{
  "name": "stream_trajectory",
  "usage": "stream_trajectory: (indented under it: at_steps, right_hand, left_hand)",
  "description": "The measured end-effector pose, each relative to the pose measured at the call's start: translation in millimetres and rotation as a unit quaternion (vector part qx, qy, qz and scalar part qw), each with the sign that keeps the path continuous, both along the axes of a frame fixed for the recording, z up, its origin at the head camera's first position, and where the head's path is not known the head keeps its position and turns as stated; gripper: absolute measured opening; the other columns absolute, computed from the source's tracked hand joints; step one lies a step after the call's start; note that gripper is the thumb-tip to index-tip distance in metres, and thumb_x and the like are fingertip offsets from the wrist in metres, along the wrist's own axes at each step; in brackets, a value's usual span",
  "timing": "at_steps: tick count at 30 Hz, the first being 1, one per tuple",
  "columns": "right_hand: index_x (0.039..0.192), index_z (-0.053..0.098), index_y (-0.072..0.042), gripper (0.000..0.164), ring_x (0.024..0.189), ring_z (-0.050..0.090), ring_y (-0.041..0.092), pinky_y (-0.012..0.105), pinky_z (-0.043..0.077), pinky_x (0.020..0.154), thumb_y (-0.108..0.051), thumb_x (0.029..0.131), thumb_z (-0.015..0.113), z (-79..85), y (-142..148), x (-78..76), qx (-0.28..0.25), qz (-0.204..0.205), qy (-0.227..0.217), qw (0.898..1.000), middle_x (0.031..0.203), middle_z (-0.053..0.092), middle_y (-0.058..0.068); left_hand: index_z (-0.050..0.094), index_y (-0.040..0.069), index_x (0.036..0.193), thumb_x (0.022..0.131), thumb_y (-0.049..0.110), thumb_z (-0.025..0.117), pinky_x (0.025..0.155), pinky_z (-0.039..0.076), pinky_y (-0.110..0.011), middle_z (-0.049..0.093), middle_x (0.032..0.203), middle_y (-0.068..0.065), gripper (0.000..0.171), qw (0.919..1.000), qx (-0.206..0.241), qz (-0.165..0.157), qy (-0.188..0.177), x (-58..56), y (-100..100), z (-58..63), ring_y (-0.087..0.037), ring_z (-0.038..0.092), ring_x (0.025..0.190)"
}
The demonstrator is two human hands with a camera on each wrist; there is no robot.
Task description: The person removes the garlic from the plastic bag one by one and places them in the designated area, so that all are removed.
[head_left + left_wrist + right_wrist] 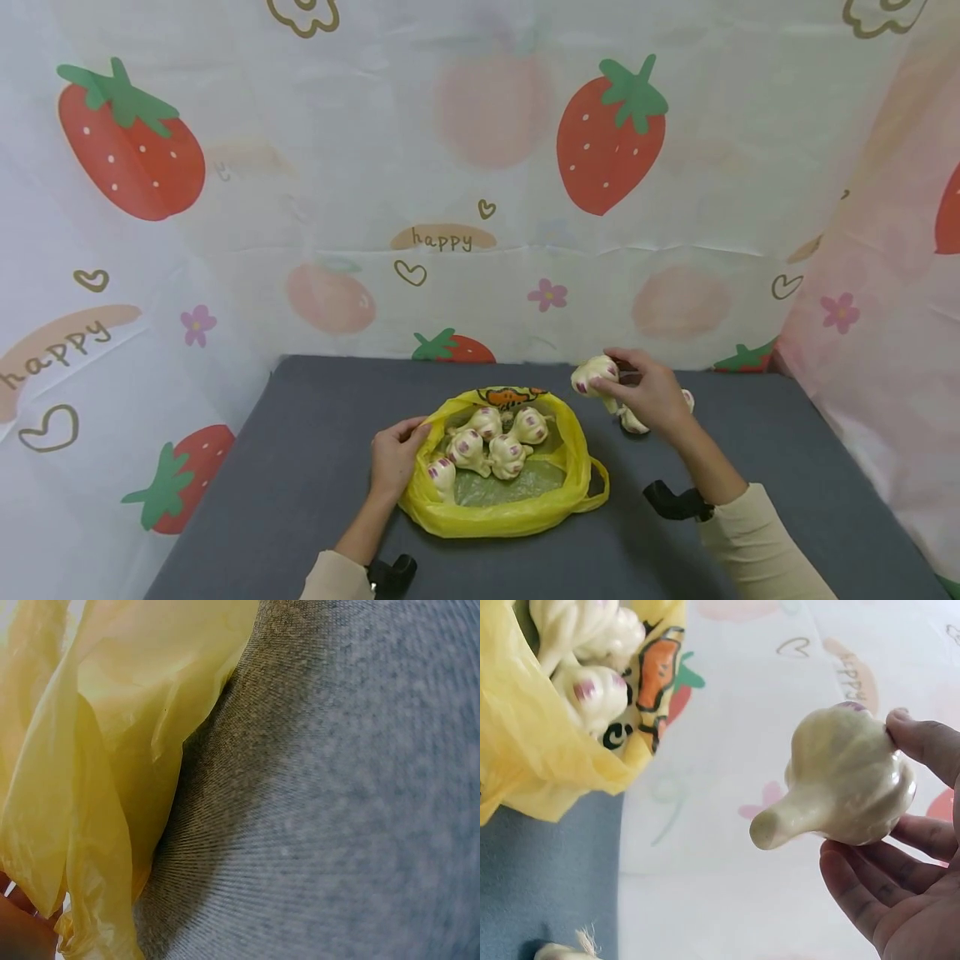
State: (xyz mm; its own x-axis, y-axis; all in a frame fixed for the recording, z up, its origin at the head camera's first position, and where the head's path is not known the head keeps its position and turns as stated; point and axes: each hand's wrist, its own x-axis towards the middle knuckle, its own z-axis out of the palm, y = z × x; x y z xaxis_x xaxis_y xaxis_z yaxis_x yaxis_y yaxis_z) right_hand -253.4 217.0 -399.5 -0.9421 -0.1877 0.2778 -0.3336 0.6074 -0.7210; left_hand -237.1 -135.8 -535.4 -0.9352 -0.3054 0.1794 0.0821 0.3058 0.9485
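Observation:
A yellow plastic bag [495, 523] stands on the dark table with its mouth spread wide and several garlic bulbs [507, 456] inside. My left hand [395, 457] pinches the bag's left rim; in the left wrist view the bag's side [105, 780] hides most of its fingers. Right of the bag, my right hand [654, 400] holds one garlic bulb [847, 776] in the air. Thumb and fingers grip the bulb from opposite sides, and its cut stem points away from the palm. Below this hand another garlic bulb [632, 422] lies on the table.
Part of a further garlic bulb [687, 400] shows behind the right wrist. A loop handle [600, 492] sticks out at the bag's right side. The dark grey table [315, 433] ends at a printed cloth [360, 183] hanging behind and along both sides.

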Motion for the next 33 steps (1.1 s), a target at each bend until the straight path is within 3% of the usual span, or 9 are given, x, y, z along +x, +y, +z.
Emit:
stream_trajectory:
  at_steps: [11, 22, 33]
  right_hand:
    - [0.139, 0.051, -0.002, 0.06, 0.11, 0.062, 0.041, 0.05, 0.053, 0.088, -0.033, 0.091, 0.069, 6.5, 14, -0.8, 0.006, -0.021, -0.023, 0.999, 0.126, 0.058, 0.022]
    - [0.137, 0.053, -0.001, 0.058, 0.108, 0.063, 0.04, 0.051, 0.053, 0.089, -0.033, 0.092, 0.069, 9.7, 26, -3.7, 0.014, -0.029, -0.002, 0.999, 0.121, 0.062, 0.023]
    - [0.138, 0.052, 0.001, 0.057, 0.111, 0.061, 0.042, 0.052, 0.051, 0.091, -0.03, 0.093, 0.068, 17.2, 40, 3.1, 0.014, -0.056, 0.003, 0.998, 0.124, 0.06, 0.025]
  left_hand:
    - [0.076, 0.004, 0.104, 0.091, 0.021, 0.07, 0.067, 0.05, -0.014, 0.075, 0.1, -0.014, 0.022, 0.9999, 0.001, 0.0, -0.013, 0.9, 0, 1.2, -0.011, 0.066, 0.082]
    - [0.077, 0.003, 0.102, 0.09, 0.019, 0.071, 0.066, 0.05, -0.015, 0.075, 0.098, -0.015, 0.02, 1.0, -0.002, 0.002, 0.002, 0.6, -1, 3.0, -0.006, 0.065, 0.078]
    - [0.077, 0.005, 0.102, 0.09, 0.02, 0.071, 0.067, 0.05, -0.015, 0.075, 0.099, -0.014, 0.02, 1.0, -0.003, 0.002, -0.008, 1.4, -1, 1.6, -0.01, 0.066, 0.081]
